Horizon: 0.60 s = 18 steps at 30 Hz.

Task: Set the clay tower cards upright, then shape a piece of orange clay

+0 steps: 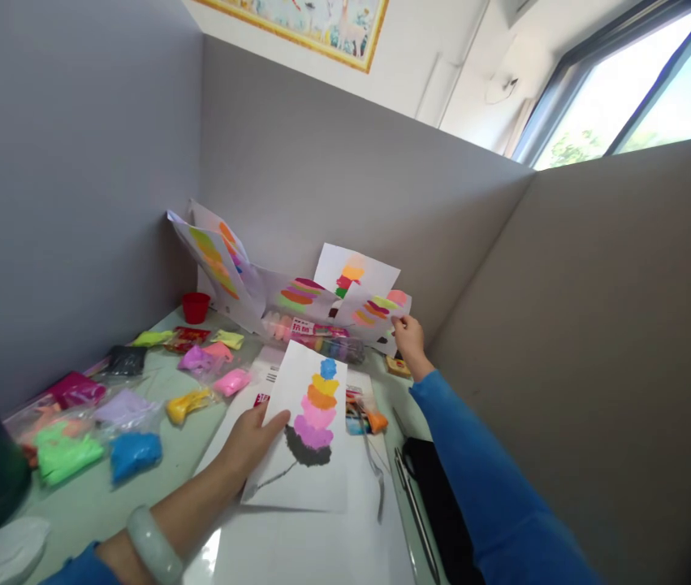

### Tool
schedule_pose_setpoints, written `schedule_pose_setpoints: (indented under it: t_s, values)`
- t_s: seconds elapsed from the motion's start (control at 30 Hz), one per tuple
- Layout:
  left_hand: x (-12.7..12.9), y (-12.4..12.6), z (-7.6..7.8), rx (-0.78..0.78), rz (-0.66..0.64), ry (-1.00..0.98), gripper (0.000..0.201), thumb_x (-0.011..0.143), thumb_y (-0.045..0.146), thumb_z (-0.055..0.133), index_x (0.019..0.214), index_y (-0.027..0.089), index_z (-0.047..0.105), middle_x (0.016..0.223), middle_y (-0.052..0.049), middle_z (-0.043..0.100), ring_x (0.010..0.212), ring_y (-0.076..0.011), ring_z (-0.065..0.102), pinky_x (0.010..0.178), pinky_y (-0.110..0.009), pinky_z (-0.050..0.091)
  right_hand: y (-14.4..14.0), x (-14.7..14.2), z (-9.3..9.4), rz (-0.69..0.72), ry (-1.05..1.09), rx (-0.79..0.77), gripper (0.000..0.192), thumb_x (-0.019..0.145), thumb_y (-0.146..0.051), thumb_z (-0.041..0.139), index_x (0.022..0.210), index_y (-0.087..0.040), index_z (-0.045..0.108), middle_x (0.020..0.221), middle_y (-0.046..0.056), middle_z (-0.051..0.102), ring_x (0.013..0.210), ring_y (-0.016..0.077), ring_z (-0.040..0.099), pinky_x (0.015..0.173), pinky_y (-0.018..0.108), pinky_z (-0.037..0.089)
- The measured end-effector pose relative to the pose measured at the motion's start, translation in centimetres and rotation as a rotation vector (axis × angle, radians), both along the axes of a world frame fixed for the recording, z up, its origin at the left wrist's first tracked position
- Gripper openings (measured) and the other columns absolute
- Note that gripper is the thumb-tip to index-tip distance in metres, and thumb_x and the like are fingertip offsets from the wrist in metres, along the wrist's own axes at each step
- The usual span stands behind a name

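One finished sheet (312, 422), with a stack of five coloured blobs over a dark base, is held at its near-left edge by the left hand (251, 443), thumb pinched on top, just above the table (114, 496). Far right, another sheet (375, 313) is gripped by the right hand (409, 341), fingers closed on its edge. So the colouring looks pretty much done on these; what's left seems to be sorting them. About five coloured sheets are counted in total, three more propped against the far wall (321, 179). Roughly ten small bags of clay (131, 451) are spread out on the left, plus one red cup (196, 307) far left.
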<state>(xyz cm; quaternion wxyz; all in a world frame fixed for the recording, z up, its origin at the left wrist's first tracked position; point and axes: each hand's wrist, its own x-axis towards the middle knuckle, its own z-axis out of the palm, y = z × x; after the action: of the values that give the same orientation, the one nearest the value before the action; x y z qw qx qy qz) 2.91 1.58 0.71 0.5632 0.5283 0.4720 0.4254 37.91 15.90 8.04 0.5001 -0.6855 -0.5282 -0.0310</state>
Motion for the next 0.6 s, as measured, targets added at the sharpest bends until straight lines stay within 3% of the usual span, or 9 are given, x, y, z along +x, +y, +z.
schedule_pose_setpoints:
  t_s: [0.13,0.3,0.47,0.6]
  values:
    - [0.1,-0.1,0.0,-0.011,-0.013,0.021,0.054,0.071,0.051,0.063,0.107,0.011,0.066,0.097,-0.012,0.073,0.086,-0.0293,0.068,0.071,-0.033,0.052,1.7,-0.4,1.8,0.037,0.093,-0.042,0.026,0.084,-0.036,0.042,0.086,-0.017,0.060,0.067,0.003,0.062,0.059,0.0146,0.058,0.057,0.023,0.041]
    - [0.2,0.0,-0.3,0.036,-0.010,0.025,0.049,0.071,0.052,0.063,0.099,0.012,0.067,0.101,-0.012,0.072,0.091,-0.0298,0.067,0.072,-0.033,0.052,3.7,-0.7,2.6,0.014,0.130,-0.049,0.026,0.086,-0.032,0.040,0.096,-0.016,0.059,0.074,0.004,0.063,0.064,0.0136,0.060,0.059,0.022,0.044]
    - [0.2,-0.2,-0.2,0.055,0.000,0.063,0.046,0.073,0.051,0.061,0.095,0.012,0.068,0.099,-0.013,0.072,0.092,-0.0303,0.066,0.074,-0.033,0.052,4.8,-0.4,2.2,0.045,0.181,-0.057,0.026,0.087,-0.032,0.041,0.096,-0.015,0.059,0.077,0.005,0.062,0.065,0.0138,0.060,0.057,0.022,0.046]
    - [0.2,-0.1,-0.1,0.042,-0.004,0.086,0.047,0.072,0.050,0.061,0.100,0.012,0.068,0.092,-0.011,0.073,0.086,-0.0302,0.067,0.071,-0.033,0.052,4.5,-0.5,0.9,0.105,0.155,-0.257,0.022,0.086,-0.030,0.044,0.088,-0.015,0.060,0.071,0.005,0.060,0.063,0.0156,0.058,0.056,0.026,0.047]
